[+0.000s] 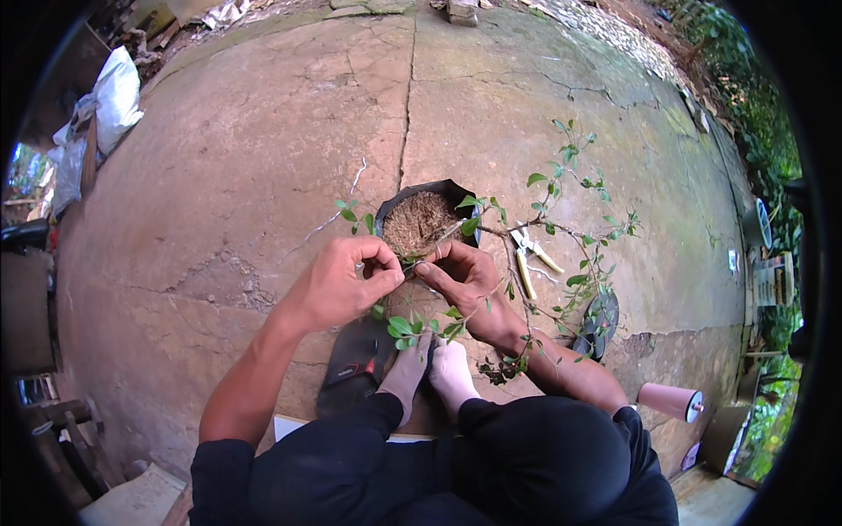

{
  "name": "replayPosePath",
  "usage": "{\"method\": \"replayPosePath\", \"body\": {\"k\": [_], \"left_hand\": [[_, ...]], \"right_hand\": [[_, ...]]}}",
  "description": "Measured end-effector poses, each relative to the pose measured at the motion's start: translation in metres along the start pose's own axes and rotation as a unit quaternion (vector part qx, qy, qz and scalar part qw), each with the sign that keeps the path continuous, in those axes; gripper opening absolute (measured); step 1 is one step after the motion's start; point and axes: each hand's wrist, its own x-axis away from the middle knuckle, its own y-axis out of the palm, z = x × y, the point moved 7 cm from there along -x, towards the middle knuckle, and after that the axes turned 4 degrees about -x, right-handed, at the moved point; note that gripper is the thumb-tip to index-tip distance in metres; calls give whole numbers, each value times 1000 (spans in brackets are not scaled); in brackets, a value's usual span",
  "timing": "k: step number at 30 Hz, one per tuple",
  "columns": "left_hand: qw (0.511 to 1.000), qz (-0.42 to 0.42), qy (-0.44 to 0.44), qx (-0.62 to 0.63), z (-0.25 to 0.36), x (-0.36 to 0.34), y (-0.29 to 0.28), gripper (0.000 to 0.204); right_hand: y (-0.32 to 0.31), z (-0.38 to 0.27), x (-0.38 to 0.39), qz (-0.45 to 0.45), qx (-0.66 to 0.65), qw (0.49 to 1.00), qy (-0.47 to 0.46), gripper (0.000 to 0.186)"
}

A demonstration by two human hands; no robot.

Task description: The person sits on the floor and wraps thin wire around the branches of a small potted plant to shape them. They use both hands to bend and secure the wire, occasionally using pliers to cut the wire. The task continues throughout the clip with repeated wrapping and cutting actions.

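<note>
1. We see a leafy shrub point(550, 227) in a black pot point(449, 186) with brown, fibrous soil point(410, 221), on the cracked concrete floor point(246, 149).
2. Its thin branches spread mostly to the right; the leaves are small and green.
3. With left hand point(338, 280) and right hand point(478, 282), we pinch a thin strand point(409, 266), each grip pressed together; its material we cannot tell.

The cracked concrete floor point(263, 131) was occupied by a black pot point(454, 192), pliers point(524, 249), a dark sandal point(599, 324) and a pink tumbler point(667, 401).
</note>
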Motion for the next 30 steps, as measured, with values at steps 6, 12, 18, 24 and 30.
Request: {"method": "replayPosePath", "body": {"k": [6,12,18,24,30], "left_hand": [[981,96,144,-88,33,10,3,13],[982,96,140,-86,34,9,5,13],[990,111,70,-59,30,7,4,14],[994,95,-3,-48,21,5,5,20],[967,173,158,-96,39,-2,0,16]], "right_hand": [[-2,-6,3,29,-29,999,-11,15],[-4,-8,4,23,-43,998,-28,16],[-4,-6,6,21,-12,1000,11,11],[-3,-5,4,16,-22,1000,2,13],[-1,1,4,7,-39,999,-17,12]]}}
